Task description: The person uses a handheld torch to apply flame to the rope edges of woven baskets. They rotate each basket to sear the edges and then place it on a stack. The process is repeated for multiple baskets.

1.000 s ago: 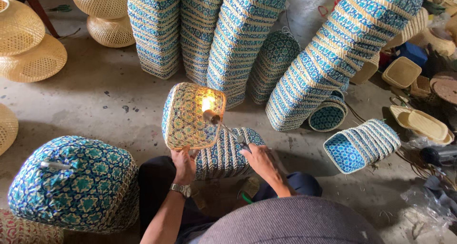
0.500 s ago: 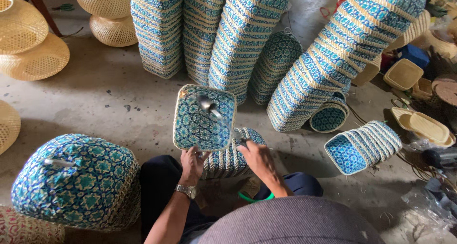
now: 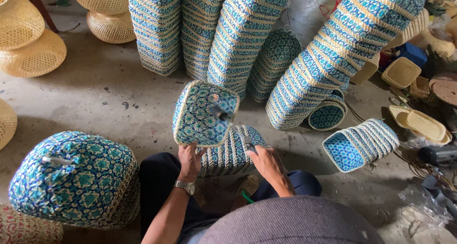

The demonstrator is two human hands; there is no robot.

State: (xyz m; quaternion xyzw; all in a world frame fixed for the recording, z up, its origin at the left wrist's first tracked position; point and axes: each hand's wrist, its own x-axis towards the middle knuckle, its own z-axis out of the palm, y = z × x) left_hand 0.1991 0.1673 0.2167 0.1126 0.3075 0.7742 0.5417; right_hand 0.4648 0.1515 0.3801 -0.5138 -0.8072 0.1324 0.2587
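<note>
Head view: left hand (image 3: 189, 161) grips a blue woven basket (image 3: 205, 113); right hand (image 3: 266, 162) clasps a small tool (image 3: 246, 142).

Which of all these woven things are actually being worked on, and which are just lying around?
In hand:
- blue patterned lid, held by the left hand
- short stack of blue baskets, under the right hand

Lying about:
- tall leaning stacks
- plain straw baskets
- big blue dome cover
</note>
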